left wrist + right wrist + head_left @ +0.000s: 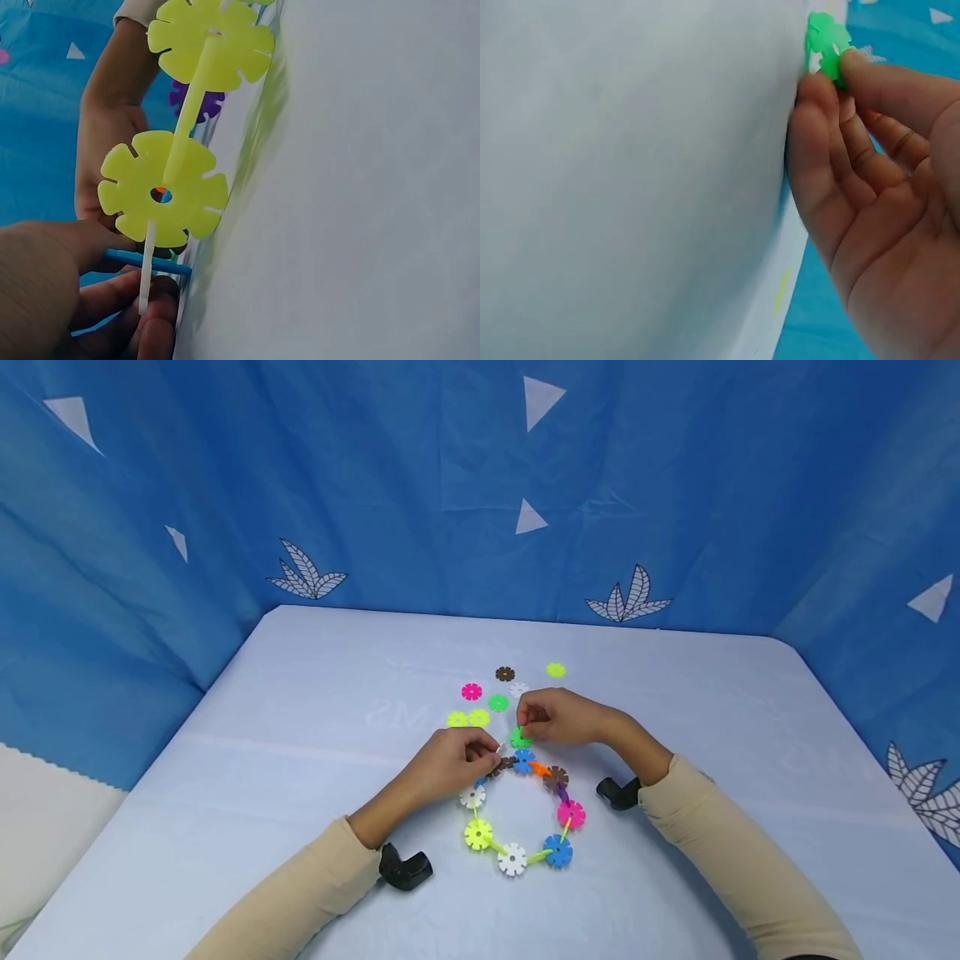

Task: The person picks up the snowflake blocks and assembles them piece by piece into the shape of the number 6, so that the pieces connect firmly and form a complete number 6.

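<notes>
Ring of discs (512, 859) lay on the white surface (337, 710), nearer the wearer than the fingertips of both hands, with face-on pieces linked by edge-on ones. The left hand (454, 763) was at its 10 o'clock, thumb and fingers nearly closed in a pinch, seemingly on a thin white disc (501, 747) seen edge-on; the left wrist view did not make that grip clear. The right hand (558, 714), just outside 1 o'clock, pinched a green disc (519, 741) between thumb and fingertips, close to the blue disc (524, 762) at 12 o'clock. Whether green and white touched could not be told.

The step in hand looked like joining the two held pieces. Done well, it called for the left hand to stay steady, the notches to face each other with the discs crossed at right angles, and the right hand to push straight, gripping near the notch. Twisting could have sprung the brown disc (507, 762) at 11 o'clock loose.

No container showed; a pink disc (472, 692), a spare green disc (498, 702) and others lay loose directly on the surface, beyond the ring between 11 and 1 o'clock.
</notes>
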Demonstrator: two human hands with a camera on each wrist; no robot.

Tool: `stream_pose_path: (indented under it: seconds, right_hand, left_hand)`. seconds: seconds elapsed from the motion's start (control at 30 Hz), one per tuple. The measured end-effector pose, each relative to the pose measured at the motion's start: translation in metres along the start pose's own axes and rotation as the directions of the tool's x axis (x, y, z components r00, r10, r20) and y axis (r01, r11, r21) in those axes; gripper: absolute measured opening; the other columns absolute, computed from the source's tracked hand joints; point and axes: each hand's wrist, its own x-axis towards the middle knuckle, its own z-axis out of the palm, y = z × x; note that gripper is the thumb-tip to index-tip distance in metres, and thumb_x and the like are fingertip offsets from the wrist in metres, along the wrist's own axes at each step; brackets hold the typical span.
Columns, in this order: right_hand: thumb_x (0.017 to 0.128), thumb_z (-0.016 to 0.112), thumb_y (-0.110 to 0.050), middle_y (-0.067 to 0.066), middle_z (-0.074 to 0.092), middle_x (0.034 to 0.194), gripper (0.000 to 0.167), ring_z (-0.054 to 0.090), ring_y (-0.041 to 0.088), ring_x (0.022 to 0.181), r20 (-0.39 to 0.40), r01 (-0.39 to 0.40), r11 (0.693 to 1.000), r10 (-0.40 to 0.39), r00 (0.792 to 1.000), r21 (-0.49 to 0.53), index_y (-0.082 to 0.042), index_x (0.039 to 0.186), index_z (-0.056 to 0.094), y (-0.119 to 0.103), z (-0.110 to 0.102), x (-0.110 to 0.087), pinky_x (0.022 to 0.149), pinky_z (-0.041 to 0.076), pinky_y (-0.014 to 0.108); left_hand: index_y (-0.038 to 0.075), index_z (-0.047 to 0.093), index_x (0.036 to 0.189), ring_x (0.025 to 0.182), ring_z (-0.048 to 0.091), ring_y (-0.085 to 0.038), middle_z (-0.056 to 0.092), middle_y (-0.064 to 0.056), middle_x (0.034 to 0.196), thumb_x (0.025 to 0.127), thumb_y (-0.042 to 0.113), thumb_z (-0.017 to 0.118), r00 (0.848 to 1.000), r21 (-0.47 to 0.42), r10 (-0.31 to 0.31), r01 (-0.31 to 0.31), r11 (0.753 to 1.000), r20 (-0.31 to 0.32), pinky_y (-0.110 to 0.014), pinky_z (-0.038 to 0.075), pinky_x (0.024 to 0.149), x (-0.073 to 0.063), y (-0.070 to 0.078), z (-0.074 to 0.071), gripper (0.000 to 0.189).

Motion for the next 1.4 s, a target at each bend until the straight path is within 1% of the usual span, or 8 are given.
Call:
stream_pose_path:
  seconds: [0.07,0.17,0.33,0.47,0.67,1.03,1.27,1.4]
  right_hand:
    - [0.096,0.067,-0.001,0.008,0.061,0.085,0.007,0.063,0.024,0.078,0.000,-0.025,0.994,0.025,1.000,0.103,-0.005,0.097,0.061,0.000,-0.001,-0.003,0.074,0.055,0.035]
    - [0.098,0.066,-0.002,0.012,0.063,0.088,0.005,0.067,0.027,0.078,0.013,-0.058,0.972,0.057,0.998,0.227,-0.002,0.100,0.062,0.001,-0.001,-0.004,0.075,0.058,0.038]
    - [0.098,0.064,-0.002,0.013,0.066,0.089,0.006,0.066,0.026,0.078,0.025,-0.090,0.948,0.086,0.996,0.305,0.002,0.104,0.064,0.003,0.003,-0.001,0.076,0.058,0.037]
    - [0.099,0.063,-0.001,0.012,0.066,0.088,0.006,0.065,0.026,0.077,0.025,-0.103,0.942,0.100,0.995,0.319,0.002,0.103,0.066,0.003,0.004,0.001,0.076,0.058,0.036]
    - [0.099,0.063,0.000,0.011,0.067,0.086,0.007,0.064,0.024,0.075,0.033,-0.098,0.948,0.093,0.995,0.304,0.001,0.102,0.069,0.004,0.004,0.004,0.074,0.057,0.034]
    - [0.098,0.063,0.002,0.007,0.068,0.084,0.010,0.062,0.021,0.070,0.029,-0.104,0.953,0.099,0.995,0.284,0.002,0.097,0.072,-0.003,0.007,0.008,0.071,0.057,0.031]
    - [0.094,0.066,0.006,0.007,0.069,0.082,0.008,0.061,0.018,0.065,0.016,-0.103,0.954,0.102,0.995,0.283,0.004,0.095,0.074,-0.006,0.011,0.013,0.069,0.056,0.029]
    - [0.094,0.067,0.005,0.006,0.069,0.082,0.008,0.061,0.018,0.065,0.017,-0.108,0.955,0.107,0.994,0.276,0.003,0.095,0.074,-0.005,0.011,0.013,0.069,0.056,0.029]
  left_hand:
    - [0.009,0.075,0.100,0.074,0.062,-0.009,0.066,0.007,0.081,0.095,0.014,0.070,1.000,-0.006,-0.006,0.006,1.000,-0.001,-0.030,0.052,0.071,0.000,0.001,0.000,0.009]
    - [0.009,0.075,0.100,0.074,0.062,-0.010,0.066,0.006,0.081,0.095,0.014,0.070,1.000,-0.023,-0.014,0.014,1.000,0.001,-0.030,0.052,0.072,0.000,0.000,0.000,0.008]
    - [0.008,0.074,0.100,0.074,0.062,-0.011,0.067,0.005,0.081,0.095,0.013,0.070,1.000,-0.049,-0.009,0.010,0.999,0.008,-0.030,0.052,0.071,0.000,-0.001,0.000,0.009]
    - [0.007,0.074,0.100,0.075,0.062,-0.011,0.067,0.005,0.081,0.095,0.012,0.070,1.000,-0.063,-0.005,0.006,0.998,0.016,-0.029,0.053,0.071,0.001,-0.003,0.000,0.009]
    - [0.006,0.074,0.102,0.076,0.064,-0.011,0.069,0.004,0.083,0.095,0.011,0.071,0.999,-0.097,-0.017,0.020,0.995,0.030,-0.029,0.054,0.072,0.001,-0.004,0.000,0.010]
    - [0.006,0.078,0.102,0.081,0.068,-0.011,0.074,0.002,0.090,0.093,0.011,0.074,0.994,-0.208,-0.101,0.106,0.972,0.037,-0.031,0.054,0.076,0.001,-0.002,-0.001,0.011]
    - [0.004,0.078,0.100,0.080,0.069,-0.013,0.074,0.000,0.088,0.093,0.006,0.073,0.993,-0.240,-0.119,0.120,0.963,0.022,-0.031,0.054,0.076,0.001,0.000,0.001,0.009]
    - [0.004,0.077,0.100,0.080,0.069,-0.013,0.073,0.000,0.088,0.093,0.005,0.073,0.991,-0.244,-0.131,0.133,0.961,0.026,-0.031,0.054,0.076,0.002,0.000,0.002,0.008]
